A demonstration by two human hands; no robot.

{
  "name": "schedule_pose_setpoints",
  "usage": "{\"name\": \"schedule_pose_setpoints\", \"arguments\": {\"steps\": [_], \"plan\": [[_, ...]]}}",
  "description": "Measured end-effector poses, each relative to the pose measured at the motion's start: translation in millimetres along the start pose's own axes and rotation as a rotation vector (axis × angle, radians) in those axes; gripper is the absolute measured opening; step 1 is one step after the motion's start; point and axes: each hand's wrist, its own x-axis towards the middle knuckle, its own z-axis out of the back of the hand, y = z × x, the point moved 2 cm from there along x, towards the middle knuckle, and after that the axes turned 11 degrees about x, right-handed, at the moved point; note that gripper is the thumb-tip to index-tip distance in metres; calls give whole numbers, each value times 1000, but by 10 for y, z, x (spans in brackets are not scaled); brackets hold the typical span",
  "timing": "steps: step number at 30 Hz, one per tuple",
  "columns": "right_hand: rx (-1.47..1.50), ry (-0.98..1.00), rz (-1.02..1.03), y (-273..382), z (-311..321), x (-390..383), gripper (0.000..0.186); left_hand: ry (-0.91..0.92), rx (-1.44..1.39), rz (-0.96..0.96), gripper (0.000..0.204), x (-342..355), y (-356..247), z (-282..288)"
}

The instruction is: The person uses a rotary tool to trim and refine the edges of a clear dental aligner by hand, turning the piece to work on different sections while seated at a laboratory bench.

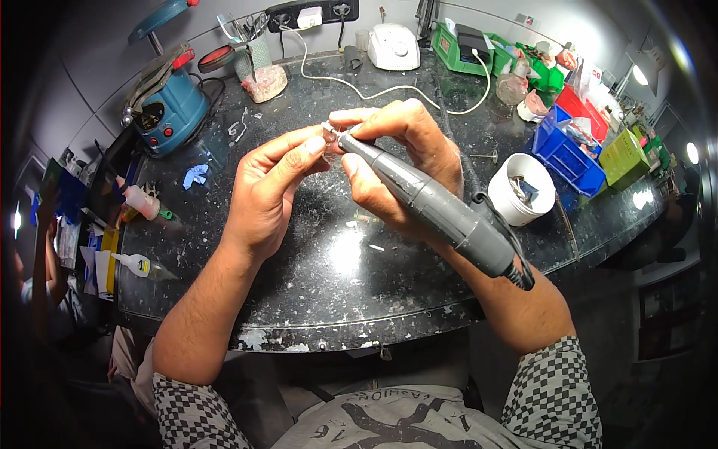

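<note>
My right hand (410,146) is wrapped round a dark grey rotary handpiece (441,206), its thick cabled end slanting down to the right over my forearm. My left hand (268,179) pinches a small pinkish, partly see-through piece (329,144) between thumb and fingers; its exact kind is hard to make out. The handpiece's tip points at this piece, right beside my left fingertips. Whether the tip touches it is hidden by my fingers. Both hands are close together above the black, paint-chipped workbench (299,299).
A blue machine (170,112) and a pinkish plaster block (266,84) stand at the back left. A white control box (394,46) is at the back. To the right are a white bucket (516,214) and a blue bin (552,161). A white dropper bottle (137,263) lies left.
</note>
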Motion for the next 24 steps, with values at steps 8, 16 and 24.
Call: {"name": "schedule_pose_setpoints", "arguments": {"steps": [8, 16, 24], "plan": [[21, -35, -4, 22, -20, -9, 28, -9, -1, -8, 30, -6, 12, 15], [35, -28, -6, 24, -15, -2, 26, -4, 10, -21, 28, -3, -5, 2], [16, -37, 0, 30, -20, -3, 26, -17, 39, -34, 26, -3, 7, -1]]}}
